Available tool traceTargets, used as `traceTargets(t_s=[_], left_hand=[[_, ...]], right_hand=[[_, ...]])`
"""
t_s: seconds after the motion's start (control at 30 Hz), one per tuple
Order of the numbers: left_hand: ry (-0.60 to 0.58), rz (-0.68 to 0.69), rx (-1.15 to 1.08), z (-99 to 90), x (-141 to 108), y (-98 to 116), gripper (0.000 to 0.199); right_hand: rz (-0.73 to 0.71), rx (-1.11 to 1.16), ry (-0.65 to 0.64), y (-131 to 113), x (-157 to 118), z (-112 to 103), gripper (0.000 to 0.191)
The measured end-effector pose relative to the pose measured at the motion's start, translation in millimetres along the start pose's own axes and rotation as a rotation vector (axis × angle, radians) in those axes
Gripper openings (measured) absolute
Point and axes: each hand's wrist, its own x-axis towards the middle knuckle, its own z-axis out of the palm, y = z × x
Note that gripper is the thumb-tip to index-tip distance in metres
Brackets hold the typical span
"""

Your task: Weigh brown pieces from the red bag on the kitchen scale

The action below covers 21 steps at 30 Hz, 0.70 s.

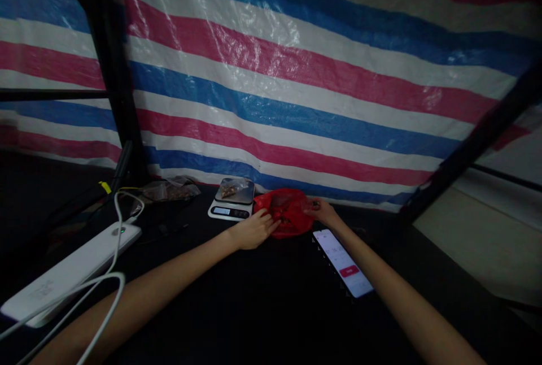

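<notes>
A red plastic bag (pixel 290 224) lies on the dark table, its mouth spread, with small dark contents that I cannot make out. My left hand (pixel 254 229) grips the bag's near left edge with bent fingers. At the bag's right side, my right hand (pixel 322 212) pinches the rim between thumb and fingers. Just left of the bag stands a white scale (pixel 231 211) with a lit display. On its metal plate rests a small clear bag of brownish pieces (pixel 229 190). A phone (pixel 341 263) with a lit screen lies beneath my right forearm's left side.
A white power strip or box (pixel 71 274) with white cables (pixel 116 252) lies at the left. Clear plastic bags (pixel 169 190) sit behind it. Striped sheeting (pixel 275 99) hangs behind the table, between dark frame posts (pixel 116 71).
</notes>
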Motion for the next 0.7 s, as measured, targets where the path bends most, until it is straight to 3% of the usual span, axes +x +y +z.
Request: traceTargets(t_s=[0.13, 0.33, 0.5, 0.7], left_hand=[[0.011, -0.016, 0.027, 3.7, 1, 8, 0.048], [0.093, -0.026, 0.091, 3.9, 8, 17, 0.045], [0.093, -0.095, 0.107, 9.5, 8, 17, 0.046], [0.061, -0.164, 0.075, 17.7, 7, 18, 0.046]], right_hand=[[-0.137, 0.012, 0.117, -40, 8, -14, 0.038], [-0.447, -0.087, 0.081, -102, 0, -27, 0.037], [-0.616, -0.151, 0.073, -121, -8, -22, 0.037], [-0.756, -0.224, 0.031, -126, -13, -12, 0.037]])
